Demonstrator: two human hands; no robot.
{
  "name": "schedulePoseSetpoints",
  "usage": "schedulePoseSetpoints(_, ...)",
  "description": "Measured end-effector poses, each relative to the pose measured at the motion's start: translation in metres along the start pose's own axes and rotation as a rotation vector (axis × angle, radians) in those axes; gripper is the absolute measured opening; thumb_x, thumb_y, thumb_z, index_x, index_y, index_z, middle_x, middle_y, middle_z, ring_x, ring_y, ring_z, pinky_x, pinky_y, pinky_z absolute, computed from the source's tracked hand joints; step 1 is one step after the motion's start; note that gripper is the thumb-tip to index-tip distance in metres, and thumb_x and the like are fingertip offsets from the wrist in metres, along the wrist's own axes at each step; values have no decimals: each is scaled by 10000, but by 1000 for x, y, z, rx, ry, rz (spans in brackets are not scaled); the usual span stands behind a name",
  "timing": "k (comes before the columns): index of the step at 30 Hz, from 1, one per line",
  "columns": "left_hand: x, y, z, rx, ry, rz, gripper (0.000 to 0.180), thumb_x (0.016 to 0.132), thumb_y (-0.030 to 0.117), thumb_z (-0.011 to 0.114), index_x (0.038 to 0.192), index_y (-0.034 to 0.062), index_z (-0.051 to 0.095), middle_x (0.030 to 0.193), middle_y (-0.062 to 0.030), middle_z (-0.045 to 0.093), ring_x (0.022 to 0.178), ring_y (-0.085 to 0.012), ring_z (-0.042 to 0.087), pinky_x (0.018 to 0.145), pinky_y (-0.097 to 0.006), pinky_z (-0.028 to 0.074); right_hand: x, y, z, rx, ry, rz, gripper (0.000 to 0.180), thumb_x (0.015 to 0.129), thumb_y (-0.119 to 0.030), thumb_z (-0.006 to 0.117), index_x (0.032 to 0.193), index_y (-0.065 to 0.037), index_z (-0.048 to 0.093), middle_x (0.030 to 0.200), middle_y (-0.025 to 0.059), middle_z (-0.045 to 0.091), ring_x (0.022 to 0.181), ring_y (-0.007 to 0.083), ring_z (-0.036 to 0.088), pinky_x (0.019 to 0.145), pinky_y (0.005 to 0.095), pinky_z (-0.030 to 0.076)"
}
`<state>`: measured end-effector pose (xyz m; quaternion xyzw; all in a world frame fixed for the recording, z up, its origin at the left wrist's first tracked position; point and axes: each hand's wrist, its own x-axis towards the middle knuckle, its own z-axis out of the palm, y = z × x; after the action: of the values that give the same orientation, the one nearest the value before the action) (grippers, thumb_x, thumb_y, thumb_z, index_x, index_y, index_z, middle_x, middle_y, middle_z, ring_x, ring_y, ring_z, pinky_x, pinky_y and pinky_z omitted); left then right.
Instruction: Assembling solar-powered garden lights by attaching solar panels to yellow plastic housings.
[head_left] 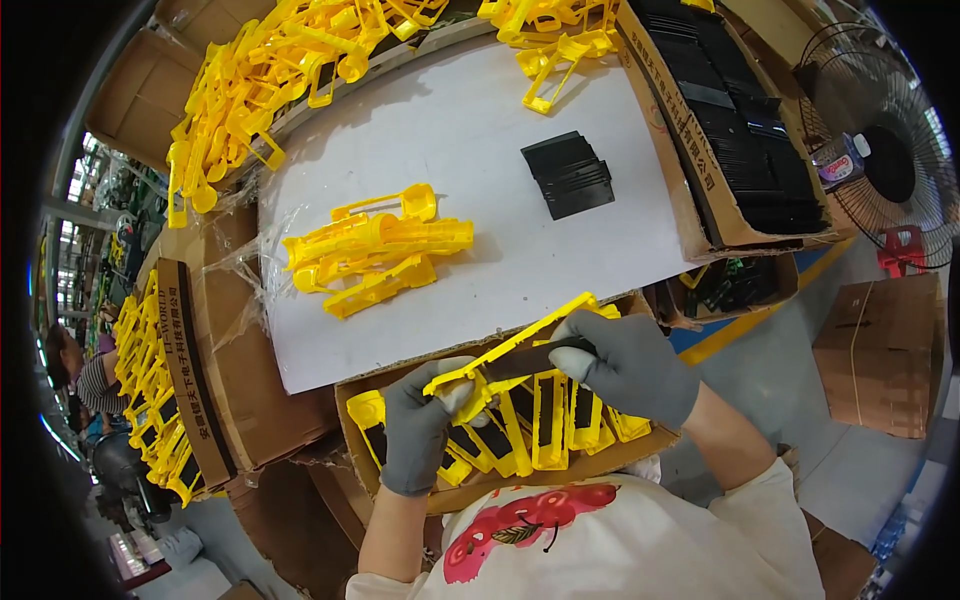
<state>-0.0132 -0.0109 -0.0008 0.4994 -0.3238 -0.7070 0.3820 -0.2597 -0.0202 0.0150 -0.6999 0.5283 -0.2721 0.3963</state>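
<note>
My gloved left hand [425, 415] is closed round one end of a yellow plastic frame [530, 333], tilted up to the right. Against that frame my gloved right hand [630, 360] pinches a thin black plate [522, 362]. Both hands are above an open carton [372, 385] close to my body, where several yellow frames with black plates in them [545, 430] lie side by side. On the white table beyond are a pile of bare yellow frames [380, 250] and a small fanned stack of black plates [568, 175].
A carton packed with black plates [730, 120] stands at the table's right edge. Yellow frames [270, 85] heap along the far left. A fan [885, 150] and a brown box [880, 350] are at right; a carton of frames [165, 385] stands at left.
</note>
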Motion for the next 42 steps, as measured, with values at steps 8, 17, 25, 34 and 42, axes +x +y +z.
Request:
schedulePoseSetpoints(8,-9,-3,14,23,45,-1,272,854,28,596,1103,-82,607,864,-147,662,708,-214,675,599,-270,553,-5,-18,7,-210,15,35,203,872,-241,658,926,-52,610,668,149,617,573,266,624,520,327,468)
schedulePoseSetpoints(17,-19,-1,17,123,74,30,216,829,-61,617,1042,-75,649,834,-117,660,667,-187,667,594,-245,533,-21,-9,12,-457,404,-53,394,790,-402,726,1014,-109,588,780,78,663,651,236,656,527,346,480)
schedulePoseSetpoints(25,-38,-11,1,351,-55,13,223,813,-46,678,1035,-60,668,871,-121,696,726,-162,693,590,-226,560,-45,16,33,-13,-31,77,169,795,-200,744,879,-76,666,777,83,685,672,218,674,612,291,524)
schedulePoseSetpoints(34,-38,43,-60,521,-53,-268,222,829,-39,628,1051,-37,634,841,-89,656,715,-111,648,539,-213,515,-23,10,15,62,-162,195,603,701,-523,742,1165,-170,590,906,37,654,713,203,653,681,317,516)
schedulePoseSetpoints(42,20,36,-93,1667,-226,-61,440,704,301,806,970,0,625,815,-175,670,670,-296,667,628,-391,517,88,109,-53,-617,337,-50,278,782,-178,699,1053,-167,641,1067,45,600,989,248,586,816,374,493)
